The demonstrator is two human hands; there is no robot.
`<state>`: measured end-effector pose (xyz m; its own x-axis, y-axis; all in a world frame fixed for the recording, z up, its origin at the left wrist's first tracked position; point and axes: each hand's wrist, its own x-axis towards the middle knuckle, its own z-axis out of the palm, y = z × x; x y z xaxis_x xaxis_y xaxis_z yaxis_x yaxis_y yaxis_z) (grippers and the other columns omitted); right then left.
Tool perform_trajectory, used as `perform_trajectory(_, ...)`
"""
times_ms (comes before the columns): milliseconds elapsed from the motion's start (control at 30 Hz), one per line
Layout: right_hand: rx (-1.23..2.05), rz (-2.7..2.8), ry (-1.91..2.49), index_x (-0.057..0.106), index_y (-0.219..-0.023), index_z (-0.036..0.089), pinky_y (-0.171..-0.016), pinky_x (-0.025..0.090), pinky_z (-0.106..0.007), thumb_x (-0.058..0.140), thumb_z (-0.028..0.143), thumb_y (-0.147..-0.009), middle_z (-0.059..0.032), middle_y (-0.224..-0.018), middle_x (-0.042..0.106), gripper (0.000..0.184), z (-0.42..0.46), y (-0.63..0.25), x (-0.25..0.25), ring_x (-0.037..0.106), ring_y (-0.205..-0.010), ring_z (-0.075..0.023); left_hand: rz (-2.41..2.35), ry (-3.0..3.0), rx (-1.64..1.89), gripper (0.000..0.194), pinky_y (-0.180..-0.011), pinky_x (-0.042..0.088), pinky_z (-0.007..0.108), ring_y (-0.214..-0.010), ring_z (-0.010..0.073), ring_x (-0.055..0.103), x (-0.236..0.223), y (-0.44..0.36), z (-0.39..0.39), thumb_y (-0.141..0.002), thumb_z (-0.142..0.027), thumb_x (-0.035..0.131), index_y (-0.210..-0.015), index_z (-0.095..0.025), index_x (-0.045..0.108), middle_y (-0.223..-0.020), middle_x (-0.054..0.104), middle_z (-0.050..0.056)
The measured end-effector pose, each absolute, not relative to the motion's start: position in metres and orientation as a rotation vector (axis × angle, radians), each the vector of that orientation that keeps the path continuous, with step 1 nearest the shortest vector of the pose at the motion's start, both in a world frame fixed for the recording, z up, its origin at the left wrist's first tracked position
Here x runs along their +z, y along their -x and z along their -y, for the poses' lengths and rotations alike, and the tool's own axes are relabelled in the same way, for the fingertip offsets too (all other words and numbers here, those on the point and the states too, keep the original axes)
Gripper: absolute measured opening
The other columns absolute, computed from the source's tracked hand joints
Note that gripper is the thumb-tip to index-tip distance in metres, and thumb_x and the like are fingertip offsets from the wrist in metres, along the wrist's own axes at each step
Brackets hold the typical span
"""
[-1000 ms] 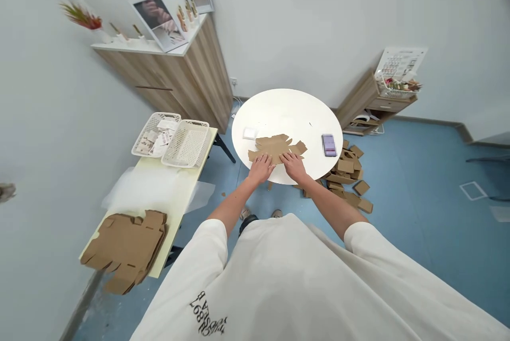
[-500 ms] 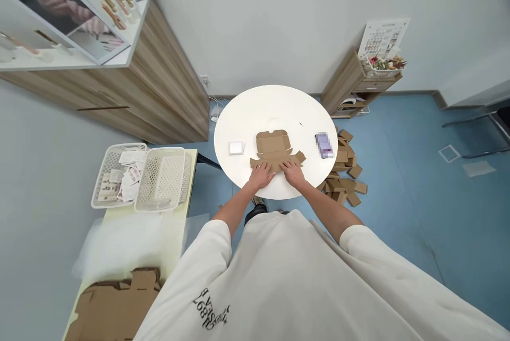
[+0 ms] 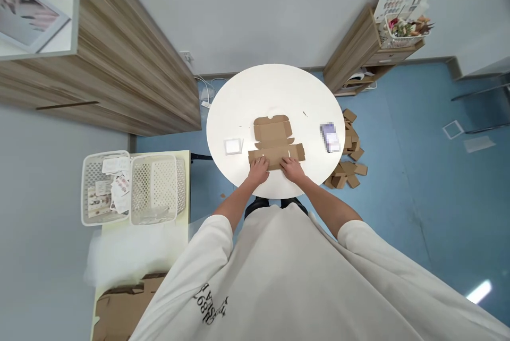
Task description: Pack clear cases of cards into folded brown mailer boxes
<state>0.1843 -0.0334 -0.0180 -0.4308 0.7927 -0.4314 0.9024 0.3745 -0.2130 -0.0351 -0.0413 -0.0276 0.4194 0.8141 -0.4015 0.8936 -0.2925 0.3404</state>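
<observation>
A flat brown cardboard box blank (image 3: 274, 139) lies on the round white table (image 3: 279, 91), its near strip folded over. My left hand (image 3: 258, 170) presses down on the near left part of that strip, fingers spread flat. My right hand (image 3: 292, 169) presses on the near right part in the same way. A small white square pad (image 3: 233, 146) lies left of the cardboard. A purple, blurred flat object (image 3: 330, 137) lies to its right near the table edge.
Folded brown boxes (image 3: 347, 163) are heaped on the blue floor right of the table. A yellow side table at left carries two white baskets (image 3: 131, 188), clear plastic film and a stack of cardboard blanks (image 3: 119, 312). Wooden cabinets stand at back left and back right.
The cardboard's near flaps have been folded in and the blank now lies squared to me. The camera has tilted down and moved closer over the table. Both hands stay on the near edge.
</observation>
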Motion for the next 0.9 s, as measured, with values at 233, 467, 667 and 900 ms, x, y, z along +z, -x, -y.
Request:
perform_trajectory(233,-0.8,-2.426,-1.391,0.06,-0.135,0.018,-0.105,0.038,-0.04,0.057,0.03,-0.097,-0.0125,-0.144,0.057,0.04,0.014,-0.2,-0.015,0.052,-0.127,-0.0298,-1.422,-2.216,-0.166,0.058,-0.116,0.029,0.05,-0.141,0.0334,0.04,-0.019,0.005,0.023,-0.087,-0.026,0.065,-0.141,-0.019,0.044,-0.149,0.045,0.018)
perform_trajectory(467,-0.99,-2.301,-1.784,0.067,-0.122,0.021,-0.096,0.046,-0.035,0.048,0.032,-0.101,-0.0094,-0.123,0.068,0.031,-0.024,-0.207,-0.01,0.06,-0.113,-0.0252,-1.409,-2.147,-0.262,0.038,-0.103,0.042,0.043,-0.118,0.029,0.06,-0.019,-0.012,0.001,-0.092,-0.019,0.057,-0.13,-0.017,0.051,-0.132,0.059,0.015)
perform_trajectory(667,-1.015,-2.133,-2.378,0.071,-0.114,0.02,-0.103,0.046,-0.038,0.053,0.029,-0.092,-0.0114,-0.134,0.06,0.029,-0.088,-0.216,-0.019,0.057,-0.121,-0.0254,-1.421,-2.19,-0.311,0.041,-0.102,0.043,0.042,-0.113,0.0271,0.062,-0.018,-0.015,0.0,-0.091,-0.005,0.049,-0.131,-0.015,0.051,-0.125,0.062,0.016)
perform_trajectory(900,-1.324,-1.909,-2.482,0.073,-0.113,0.02,-0.099,0.05,-0.035,0.049,0.021,-0.089,-0.0064,-0.118,0.073,0.034,-0.11,-0.213,-0.034,0.066,-0.106,-0.0204,-1.451,-2.121,-0.32,0.064,-0.106,0.044,0.047,-0.114,0.0282,0.064,-0.019,-0.018,0.001,-0.088,-0.003,0.052,-0.148,-0.02,0.038,-0.154,0.041,0.021)
